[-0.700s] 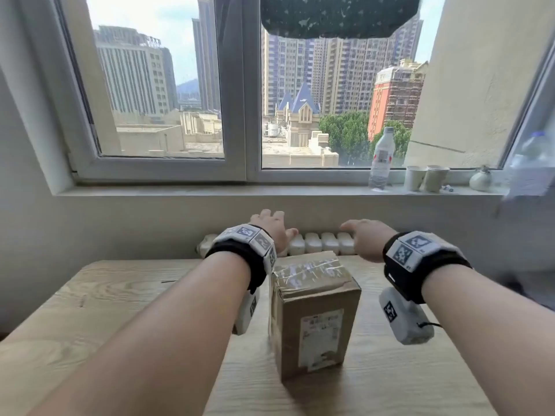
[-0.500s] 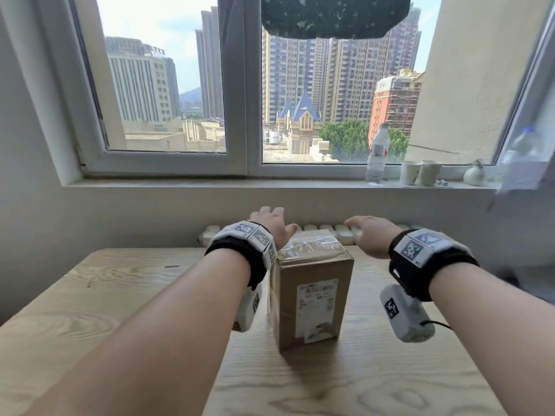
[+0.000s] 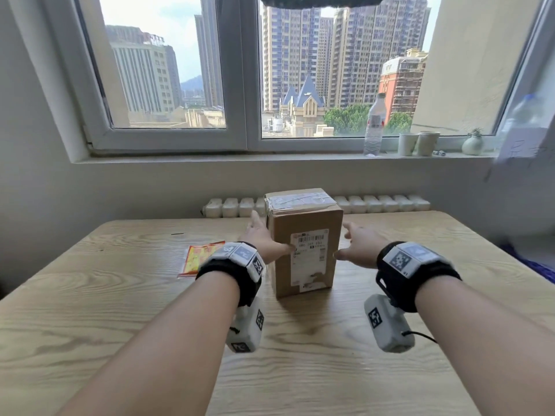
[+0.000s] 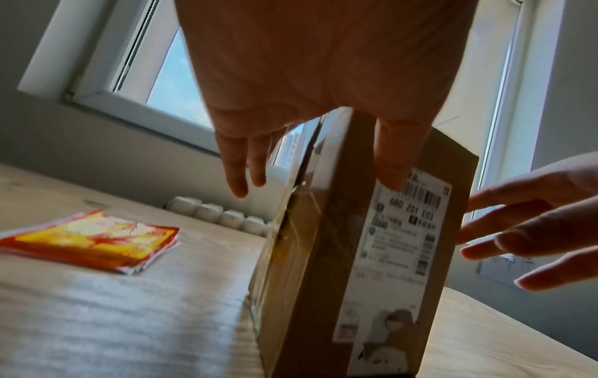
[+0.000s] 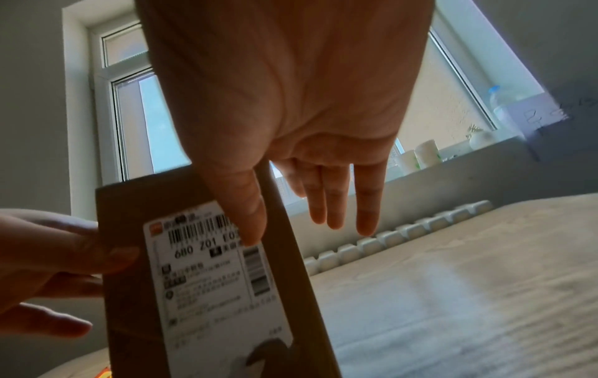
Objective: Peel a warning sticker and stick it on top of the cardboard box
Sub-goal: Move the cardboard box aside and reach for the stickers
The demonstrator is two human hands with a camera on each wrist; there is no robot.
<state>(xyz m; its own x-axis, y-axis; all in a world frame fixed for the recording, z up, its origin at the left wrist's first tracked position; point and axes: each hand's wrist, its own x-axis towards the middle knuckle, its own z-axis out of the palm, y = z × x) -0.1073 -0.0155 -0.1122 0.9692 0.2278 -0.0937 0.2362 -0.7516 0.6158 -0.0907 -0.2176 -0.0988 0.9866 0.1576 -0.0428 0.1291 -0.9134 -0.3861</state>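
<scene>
A brown cardboard box stands upright at mid-table, with a white shipping label on its front and clear tape over its top. My left hand lies along its left side, fingers straight and the thumb touching the label. My right hand hovers just off the right side, fingers straight and spread. Neither hand holds anything. A small stack of red and yellow sticker sheets lies flat on the table, left of my left wrist, also seen in the left wrist view.
The wooden table reaches back to a white radiator under the window sill. On the sill stand a water bottle, two paper cups and a small vase. A blurred white object juts in at the right.
Both hands have come back from the box's far top edge to its two sides. The box now stands farther from me, and the sticker stack has come into view.
</scene>
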